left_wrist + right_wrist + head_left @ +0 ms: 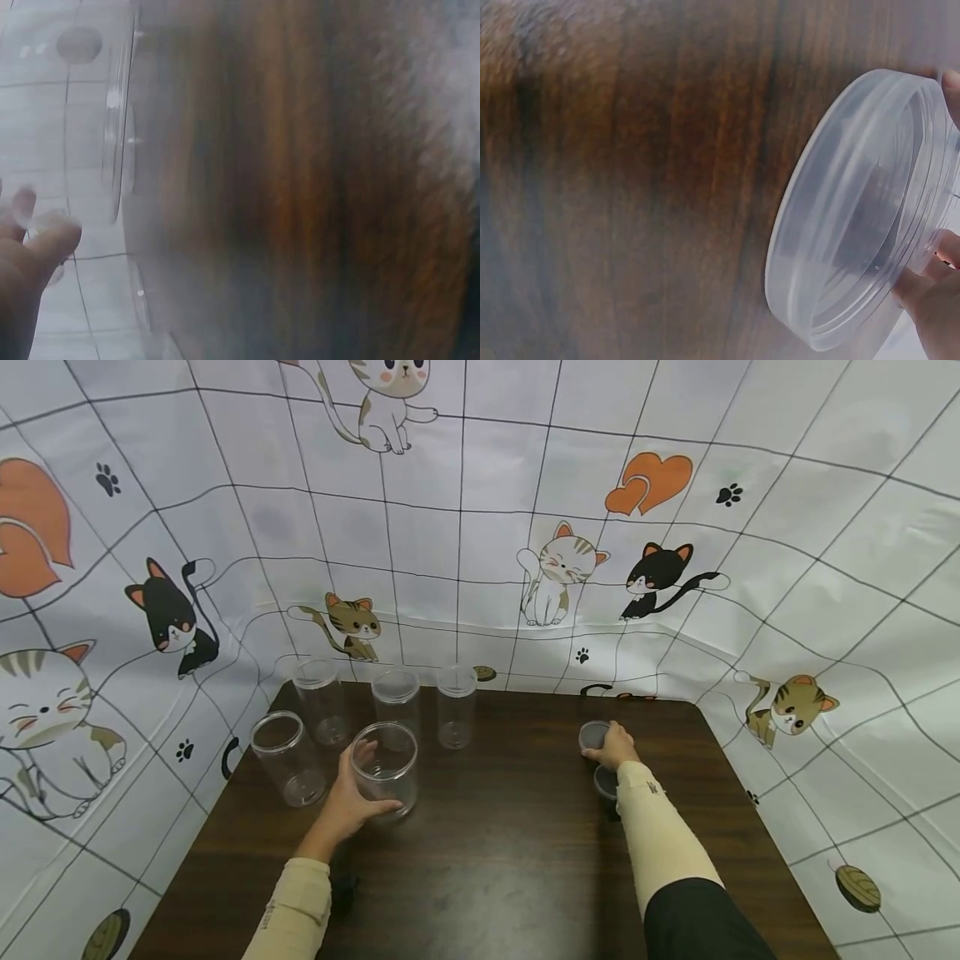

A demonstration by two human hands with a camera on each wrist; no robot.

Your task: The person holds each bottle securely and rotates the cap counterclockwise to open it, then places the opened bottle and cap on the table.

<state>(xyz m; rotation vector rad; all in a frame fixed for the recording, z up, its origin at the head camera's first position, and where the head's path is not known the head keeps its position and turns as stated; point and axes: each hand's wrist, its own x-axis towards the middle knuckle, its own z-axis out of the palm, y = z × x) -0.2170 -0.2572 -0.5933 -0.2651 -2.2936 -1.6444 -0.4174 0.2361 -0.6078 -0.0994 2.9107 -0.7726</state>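
My left hand [347,806] grips a clear open-topped plastic jar [397,785] around its side, with the thumb at the front and fingers behind the rim. In the left wrist view, the fingers [56,244] show at the lower left, below a clear jar rim [118,112]. Over at the right of the table, my right hand [617,747] pinches a round translucent lid [594,735] by its edge. Another lid [604,782] lies nearer, partly hidden by the right forearm. A lid [840,225] fills the right side of the right wrist view, overlapping the hand.
An open clear jar [288,760] stands left of the held one. Three jars with pale tops, a left one [318,702], a middle one [396,689] and a right one [456,710], line the back. Cat-print sheeting [495,543] surrounds the dark wooden table [510,843].
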